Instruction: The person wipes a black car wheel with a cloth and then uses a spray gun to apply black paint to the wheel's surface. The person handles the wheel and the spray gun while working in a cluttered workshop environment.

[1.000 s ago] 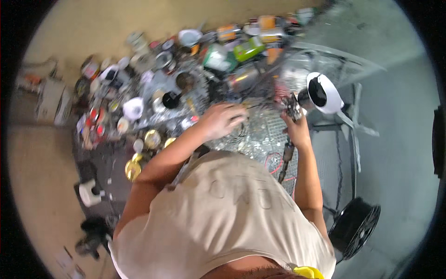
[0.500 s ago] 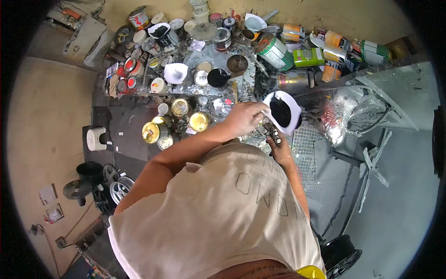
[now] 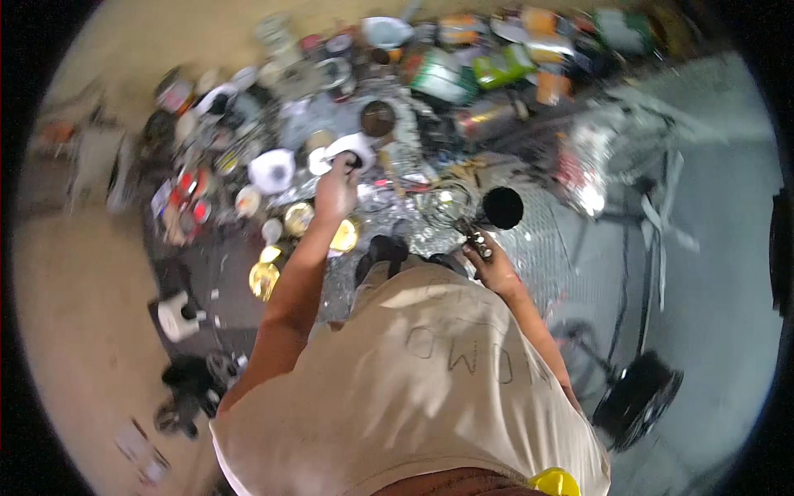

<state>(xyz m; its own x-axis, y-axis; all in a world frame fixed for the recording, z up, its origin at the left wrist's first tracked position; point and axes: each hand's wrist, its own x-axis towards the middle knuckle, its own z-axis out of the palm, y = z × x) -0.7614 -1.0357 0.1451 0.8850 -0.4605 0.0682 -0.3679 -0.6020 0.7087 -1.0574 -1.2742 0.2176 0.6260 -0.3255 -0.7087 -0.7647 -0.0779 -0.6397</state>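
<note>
My left hand is closed on a white strainer with a dark inside, holding it over the crowded bench beside white and dark containers. My right hand grips a metal spray gun, whose black cup faces up just above it, now without the strainer on top. A white paper piece lies left of my left hand. Gold lids are below it. The picture is motion-blurred.
Many paint cans crowd the bench's back and left. A foil-wrapped bundle and frame parts are at the right. A black wheel rim is at lower right, a white stool at lower left, dark items below it.
My left hand took hold of the white strainer, lifted it off the gun's cup and moved it up and left, exposing the black cup. My right hand still holds the gun.
</note>
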